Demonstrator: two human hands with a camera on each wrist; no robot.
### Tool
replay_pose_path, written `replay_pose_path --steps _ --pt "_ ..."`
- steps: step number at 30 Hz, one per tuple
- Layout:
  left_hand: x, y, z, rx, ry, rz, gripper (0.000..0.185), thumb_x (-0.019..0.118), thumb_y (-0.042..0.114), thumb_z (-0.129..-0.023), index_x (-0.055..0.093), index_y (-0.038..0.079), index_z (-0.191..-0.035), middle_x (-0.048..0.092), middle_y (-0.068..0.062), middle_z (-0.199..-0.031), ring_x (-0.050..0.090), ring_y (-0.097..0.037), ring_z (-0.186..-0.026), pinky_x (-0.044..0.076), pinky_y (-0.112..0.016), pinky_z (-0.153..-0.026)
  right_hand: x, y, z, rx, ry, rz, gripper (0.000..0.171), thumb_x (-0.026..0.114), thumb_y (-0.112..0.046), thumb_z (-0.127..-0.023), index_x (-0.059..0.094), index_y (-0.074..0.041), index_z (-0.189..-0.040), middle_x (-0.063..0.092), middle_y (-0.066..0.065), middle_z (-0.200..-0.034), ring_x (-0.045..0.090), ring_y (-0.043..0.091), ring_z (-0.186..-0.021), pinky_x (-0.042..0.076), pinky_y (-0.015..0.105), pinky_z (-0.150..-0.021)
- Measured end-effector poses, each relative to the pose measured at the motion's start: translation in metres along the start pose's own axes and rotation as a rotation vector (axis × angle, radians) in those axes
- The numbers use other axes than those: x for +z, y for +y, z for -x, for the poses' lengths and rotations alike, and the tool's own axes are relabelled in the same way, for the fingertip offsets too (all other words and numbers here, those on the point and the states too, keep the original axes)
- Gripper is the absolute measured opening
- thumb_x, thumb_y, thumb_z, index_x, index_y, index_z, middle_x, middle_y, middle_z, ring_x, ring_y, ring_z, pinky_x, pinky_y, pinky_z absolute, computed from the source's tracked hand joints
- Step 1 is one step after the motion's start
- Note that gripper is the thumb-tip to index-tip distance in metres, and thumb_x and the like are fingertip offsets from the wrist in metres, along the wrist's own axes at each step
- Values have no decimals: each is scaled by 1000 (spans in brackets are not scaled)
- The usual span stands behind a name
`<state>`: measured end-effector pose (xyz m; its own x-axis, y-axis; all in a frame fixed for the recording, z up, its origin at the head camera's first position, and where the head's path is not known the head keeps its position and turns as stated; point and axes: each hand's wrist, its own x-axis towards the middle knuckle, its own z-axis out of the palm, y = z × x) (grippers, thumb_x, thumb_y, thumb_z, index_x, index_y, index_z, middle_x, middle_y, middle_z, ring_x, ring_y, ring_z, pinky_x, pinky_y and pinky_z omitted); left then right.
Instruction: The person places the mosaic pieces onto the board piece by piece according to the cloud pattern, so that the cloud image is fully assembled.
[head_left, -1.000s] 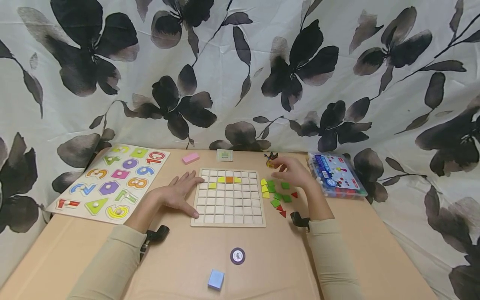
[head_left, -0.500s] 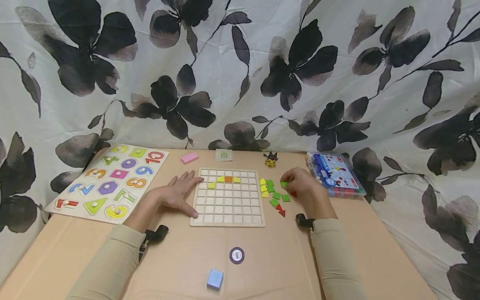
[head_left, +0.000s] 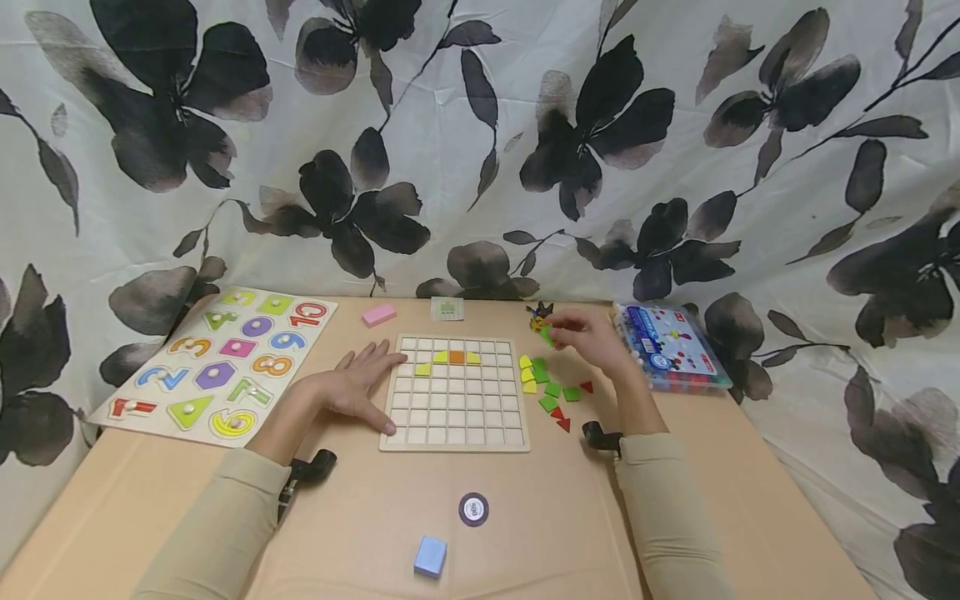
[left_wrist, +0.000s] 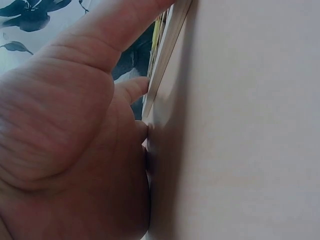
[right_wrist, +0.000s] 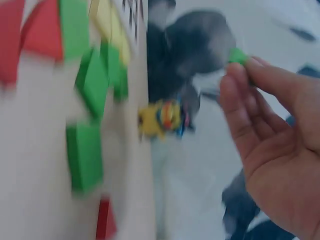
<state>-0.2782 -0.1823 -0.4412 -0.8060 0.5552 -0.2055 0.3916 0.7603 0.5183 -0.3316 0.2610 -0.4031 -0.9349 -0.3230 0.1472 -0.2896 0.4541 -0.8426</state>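
Observation:
A wooden grid board (head_left: 461, 408) lies mid-table, with several yellow pieces (head_left: 423, 369) and an orange square (head_left: 457, 357) in its upper cells. My left hand (head_left: 348, 387) rests at the board's left edge, fingers spread, thumb and index touching the rim. Raised above the table to the board's right, my right hand (head_left: 588, 337) pinches a small green block (right_wrist: 238, 56) between thumb and fingertips. Below it lie loose green blocks (head_left: 552, 390), yellow blocks (head_left: 528, 382) and red triangles (head_left: 563, 425). In the left wrist view, the palm (left_wrist: 75, 130) stands beside the board's side (left_wrist: 167, 55).
A number puzzle board (head_left: 225, 367) lies at the left. Along the back are a pink block (head_left: 379, 315), a small green-and-white card (head_left: 447, 309) and a yellow figurine (head_left: 538, 317). A plastic box (head_left: 671, 346) stands right; a round chip (head_left: 473, 509) and blue block (head_left: 431, 557) lie in front.
My right hand went down to the loose pieces, picked up a green block, then lifted it up and to the left near the figurine. The left hand stayed at the board.

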Motion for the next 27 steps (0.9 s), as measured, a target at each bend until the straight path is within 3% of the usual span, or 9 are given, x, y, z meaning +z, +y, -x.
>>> replay_pose_path --steps 4,7,12,14,19,27 --pt "0 -2 0 -1 0 1 127 90 61 -68 24 13 -164 0 -29 -173 -4 -50 -160 -2 -70 -125 18 -20 -7 -63 47 -153 32 67 -3 -100 66 6 -131 70 23 -108 75 16 -87 64 28 -83" --pt "1 -3 -1 -2 0 -1 127 90 62 -68 24 13 -164 0 -29 -172 -4 -50 -160 -2 -71 -125 34 -30 -13 -84 32 -201 34 65 2 -99 64 6 -133 67 22 -106 76 16 -90 64 32 -87" --pt "1 -3 -1 -6 -4 5 127 90 62 -67 24 13 -164 0 -28 -173 -4 -49 -160 -3 -70 -126 67 -43 -20 -76 5 -144 32 70 -3 -98 68 2 -129 70 18 -101 75 22 -89 63 48 -89" --pt "1 -3 -1 -4 -3 9 127 90 62 -67 24 13 -164 0 -28 -173 -4 -49 -160 -3 -70 -125 80 -48 -22 -74 9 -92 30 74 -6 -96 71 0 -126 70 14 -98 71 22 -85 63 46 -83" --pt "2 -4 -1 2 -1 5 127 90 63 -67 25 12 -164 1 -29 -173 -3 -50 -160 -2 -71 -125 108 -53 -28 -43 -25 -22 25 77 -11 -94 74 -3 -118 69 7 -93 62 18 -79 55 28 -66" --pt "1 -5 -2 2 -2 -5 127 89 64 -67 25 13 -164 1 -29 -173 -3 -50 -160 -1 -71 -125 137 -47 -37 -53 -159 28 24 79 -12 -92 76 -5 -115 69 6 -93 59 15 -81 49 24 -70"
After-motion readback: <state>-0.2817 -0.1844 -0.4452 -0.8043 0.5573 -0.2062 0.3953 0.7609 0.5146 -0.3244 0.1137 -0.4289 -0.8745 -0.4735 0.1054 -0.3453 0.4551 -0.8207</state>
